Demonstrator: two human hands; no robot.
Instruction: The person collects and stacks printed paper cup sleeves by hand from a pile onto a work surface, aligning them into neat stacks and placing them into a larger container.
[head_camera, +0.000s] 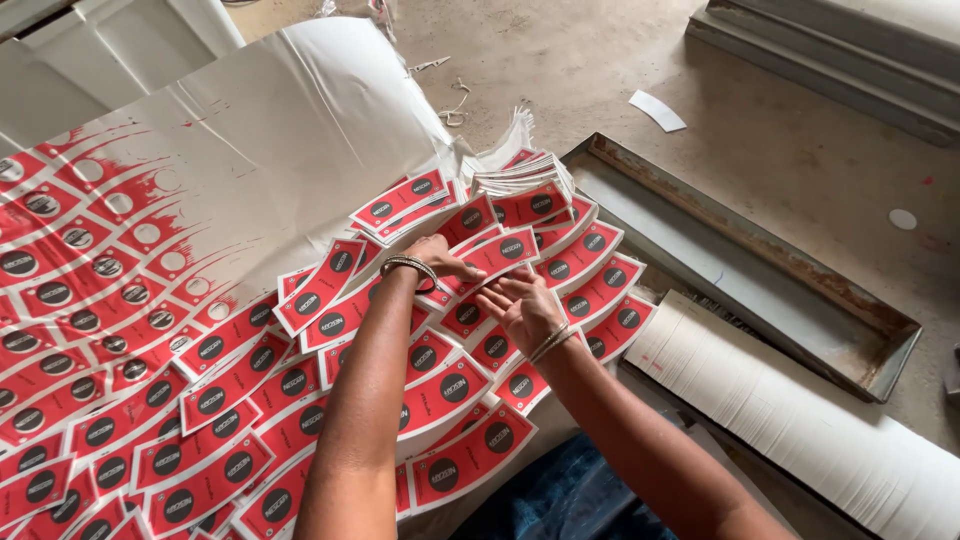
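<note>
a small printing or packaging workshop: a bare, dusty concrete floor (600, 60), big printed sheets (150, 200) of red die-cut blanks (230, 380), a rusty metal tray (760, 270) and a stacked white roll of blanks (800, 420).

Both bare forearms reach forward, bangles at the wrists; the left hand (437, 256) is curled, the right hand (522, 304) lies palm-up, fingers spread.

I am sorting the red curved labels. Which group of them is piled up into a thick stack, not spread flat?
The stack of labels at the far end, beyond both hands and beside the metal tray. Its white layered edges show; the others lie fanned in overlapping sheets.
</note>
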